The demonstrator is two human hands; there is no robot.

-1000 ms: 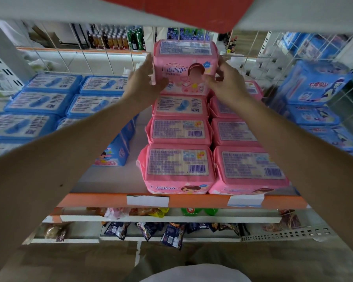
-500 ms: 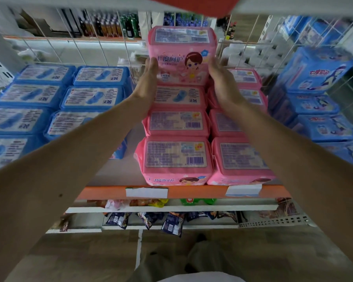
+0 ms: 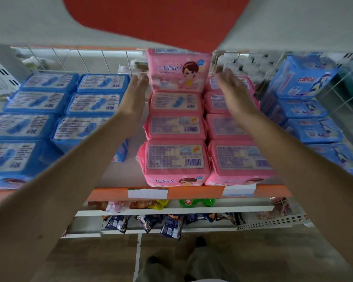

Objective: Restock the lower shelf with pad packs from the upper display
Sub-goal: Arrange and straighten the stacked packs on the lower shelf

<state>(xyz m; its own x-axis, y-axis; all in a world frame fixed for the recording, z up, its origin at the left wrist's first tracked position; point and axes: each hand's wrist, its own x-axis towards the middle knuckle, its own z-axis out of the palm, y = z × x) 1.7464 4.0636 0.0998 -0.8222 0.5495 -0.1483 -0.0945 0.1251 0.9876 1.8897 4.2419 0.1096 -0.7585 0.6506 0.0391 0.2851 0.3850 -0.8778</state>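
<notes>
The upright pink pack [image 3: 178, 71] stands at the back of the pink row [image 3: 176, 127], on its edge with the cartoon face turned to you, and both of your grips flank it with the fingers straight and spread: the left hand [image 3: 136, 92] just beside its left edge, the right hand [image 3: 230, 90] just off its right edge, neither grasping anything. Whether the left fingertips touch the wrapper is too blurred to tell. As I read it, you are seating or releasing this pack on the shelf, so keep the palms flat and level on either side, square the pack to the flat packs in front of it, and take both hands away together so the soft, slippery wrapper does not tip toward one side. Right of your right grip lies a second column of pink packs [image 3: 230, 131], close enough for your wrist to brush it. Left of your left grip sit the blue packs [image 3: 55, 112] in flat rows, with a bare strip of shelf between them and the pink ones. Further right are more blue packs [image 3: 306, 94] against the wire grid [image 3: 342, 92]. Above your grips a red panel [image 3: 157, 21] hangs low over the pack's top and limits headroom. Below your arms runs the orange shelf edge [image 3: 192, 192] with price labels [image 3: 147, 193], and under it snack packets [image 3: 147, 220].
</notes>
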